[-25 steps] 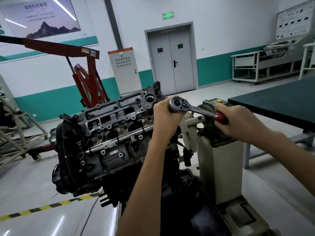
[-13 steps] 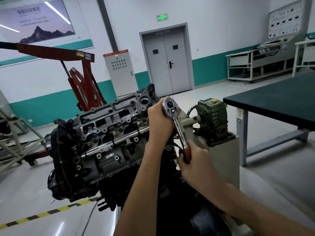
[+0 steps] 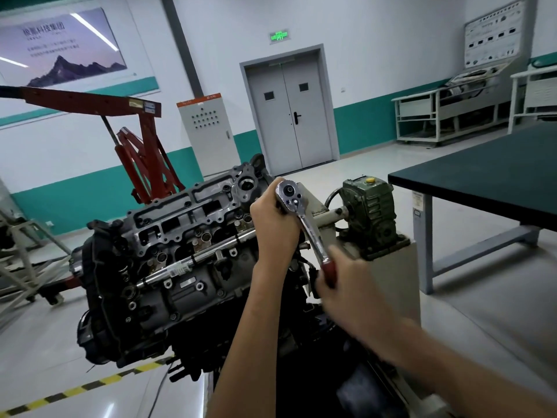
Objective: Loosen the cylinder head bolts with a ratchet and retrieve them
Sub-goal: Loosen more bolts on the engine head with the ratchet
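Right hand [image 3: 346, 283], motion-blurred, nearest the camera, fingers curled round the dark red grip of the chrome ratchet wrench [image 3: 311, 233]. The ratchet shaft runs up and left from that grip to its round head, which sits at the right end of the grey metal cylinder head [image 3: 187, 215]. Left hand [image 3: 272, 227] is wrapped just under the ratchet head, thumb side against it. What the drive sits on is hidden by this hand. The cylinder head tops a dark, tilted engine block [image 3: 156, 297], with a silver rail running across its side. Just right of the ratchet is a green cast gearbox with a yellow cap [image 3: 372, 212], on a beige pedestal [image 3: 394, 285]. Further right is a dark-topped counter with grey legs [image 3: 497, 182]. On the floor at lower left is yellow-black striped tape [image 3: 75, 390]. Behind the engine is a red engine hoist [image 3: 144, 152], then a grey electrical cabinet [image 3: 206, 131] and a grey double door [image 3: 289, 116] at the far wall.
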